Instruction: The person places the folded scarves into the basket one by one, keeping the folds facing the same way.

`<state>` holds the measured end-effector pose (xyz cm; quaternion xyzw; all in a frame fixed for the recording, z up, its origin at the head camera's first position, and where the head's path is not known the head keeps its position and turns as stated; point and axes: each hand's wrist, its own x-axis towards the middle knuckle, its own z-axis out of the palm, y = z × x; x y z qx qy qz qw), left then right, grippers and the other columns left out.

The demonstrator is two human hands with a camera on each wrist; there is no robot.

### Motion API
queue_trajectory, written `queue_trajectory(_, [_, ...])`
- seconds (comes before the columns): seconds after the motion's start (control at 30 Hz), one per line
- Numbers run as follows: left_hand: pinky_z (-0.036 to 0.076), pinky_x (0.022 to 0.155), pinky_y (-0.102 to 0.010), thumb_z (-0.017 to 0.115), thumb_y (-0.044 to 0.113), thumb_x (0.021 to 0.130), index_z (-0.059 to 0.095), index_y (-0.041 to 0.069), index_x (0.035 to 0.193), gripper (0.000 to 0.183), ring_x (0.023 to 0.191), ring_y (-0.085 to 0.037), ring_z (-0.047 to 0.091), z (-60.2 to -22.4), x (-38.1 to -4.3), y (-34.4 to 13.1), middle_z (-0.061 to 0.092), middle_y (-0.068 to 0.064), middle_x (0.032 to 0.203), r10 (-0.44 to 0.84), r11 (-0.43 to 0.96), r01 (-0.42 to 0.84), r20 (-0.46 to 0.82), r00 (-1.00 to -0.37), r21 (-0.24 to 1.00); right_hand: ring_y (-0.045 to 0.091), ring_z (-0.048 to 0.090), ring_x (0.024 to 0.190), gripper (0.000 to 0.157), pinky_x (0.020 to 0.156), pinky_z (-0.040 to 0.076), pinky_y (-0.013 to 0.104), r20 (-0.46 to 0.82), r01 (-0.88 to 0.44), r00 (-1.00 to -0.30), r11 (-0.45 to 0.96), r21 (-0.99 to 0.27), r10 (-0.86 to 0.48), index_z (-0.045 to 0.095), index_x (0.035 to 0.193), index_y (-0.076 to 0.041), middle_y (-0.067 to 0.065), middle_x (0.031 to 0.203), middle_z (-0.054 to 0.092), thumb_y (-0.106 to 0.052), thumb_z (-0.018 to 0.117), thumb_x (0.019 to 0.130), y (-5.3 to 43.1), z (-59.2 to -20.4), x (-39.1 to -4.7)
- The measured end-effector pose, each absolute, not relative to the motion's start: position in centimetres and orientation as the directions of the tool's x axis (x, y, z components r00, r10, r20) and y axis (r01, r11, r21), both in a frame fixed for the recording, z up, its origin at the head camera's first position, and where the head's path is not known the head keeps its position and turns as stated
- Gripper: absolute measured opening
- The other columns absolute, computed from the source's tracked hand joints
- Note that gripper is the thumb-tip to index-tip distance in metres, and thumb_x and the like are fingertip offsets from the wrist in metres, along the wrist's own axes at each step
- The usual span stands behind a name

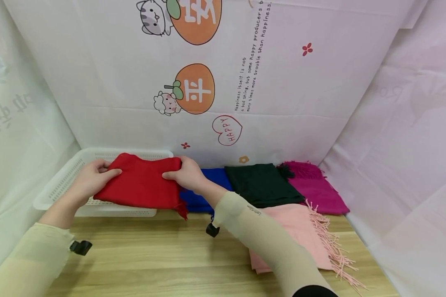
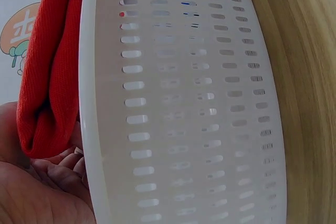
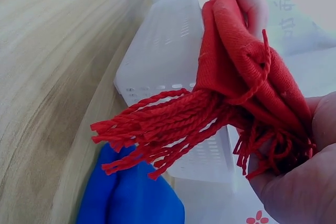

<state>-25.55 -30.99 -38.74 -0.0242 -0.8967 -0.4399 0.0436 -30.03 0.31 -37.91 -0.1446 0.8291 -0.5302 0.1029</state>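
A folded red scarf (image 1: 143, 183) with a fringe is held up between both hands, over the white perforated basket (image 1: 59, 183). My left hand (image 1: 93, 179) pinches its left side, thumb on the near face. At the upper right corner my right hand (image 1: 187, 175) grips it the same way. In the right wrist view the red fringe (image 3: 157, 127) dangles beside the basket wall (image 3: 157, 51). The left wrist view shows the scarf's folded edge (image 2: 50, 103) at the left hand (image 2: 42, 187), just beyond the basket rim (image 2: 89, 103).
Right of the basket lie a folded blue scarf (image 1: 197, 202), a dark green one (image 1: 264, 185) and a magenta one (image 1: 316, 185). A pink fringed scarf (image 1: 293, 227) is nearer, partly behind the right forearm. Printed white cloth (image 1: 282, 82) walls in the wooden table (image 1: 152, 255).
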Motion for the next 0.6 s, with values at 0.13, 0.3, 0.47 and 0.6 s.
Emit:
queue_trajectory(0.13, [0.059, 0.067, -0.030, 0.064, 0.034, 0.113, 0.059, -0.009, 0.136, 0.048, 0.076, -0.015, 0.068, -39.0, -25.6, -31.2, 0.071, -0.022, 0.117, 0.000, 0.606, 0.078, 0.098, -0.995, 0.791, 0.019, 0.072, 0.099, 0.052, 0.082, 0.066, 0.039, -0.019, -0.127, -0.938, 0.394, -0.910, -0.346, 0.060, 0.144, -0.007, 0.004, 0.120, 0.070, -0.021, 0.085, 0.101, 0.1, -38.1, -30.3])
queue_trajectory(0.3, [0.059, 0.066, -0.030, 0.064, 0.033, 0.114, 0.058, -0.009, 0.138, 0.049, 0.075, -0.014, 0.068, -39.2, -25.6, -31.5, 0.071, -0.022, 0.118, -0.005, 0.598, 0.079, 0.102, -0.995, 0.797, 0.019, 0.073, 0.099, 0.053, 0.083, 0.066, 0.040, -0.014, -0.127, -0.938, 0.380, -0.916, -0.347, 0.060, 0.145, -0.007, 0.004, 0.121, 0.071, -0.021, 0.085, 0.101, -0.2, -38.4, -30.5])
queue_trajectory(0.47, [0.058, 0.066, -0.030, 0.063, 0.033, 0.114, 0.058, -0.009, 0.136, 0.049, 0.076, -0.014, 0.067, -39.3, -25.7, -31.8, 0.070, -0.022, 0.117, -0.008, 0.605, 0.082, 0.109, -0.994, 0.792, 0.018, 0.073, 0.097, 0.051, 0.082, 0.067, 0.040, -0.015, -0.117, -0.940, 0.362, -0.925, -0.342, 0.060, 0.145, -0.007, 0.004, 0.119, 0.071, -0.020, 0.085, 0.102, -0.7, -38.6, -30.6])
queue_trajectory(0.6, [0.058, 0.066, -0.029, 0.063, 0.034, 0.114, 0.058, -0.010, 0.137, 0.050, 0.078, -0.014, 0.067, -39.2, -25.5, -32.1, 0.069, -0.024, 0.120, -0.017, 0.617, 0.076, 0.110, -0.994, 0.784, 0.018, 0.074, 0.094, 0.047, 0.081, 0.067, 0.040, -0.012, -0.112, -0.942, 0.349, -0.930, -0.335, 0.062, 0.141, -0.008, 0.003, 0.116, 0.071, -0.019, 0.085, 0.101, -1.2, -38.7, -30.7])
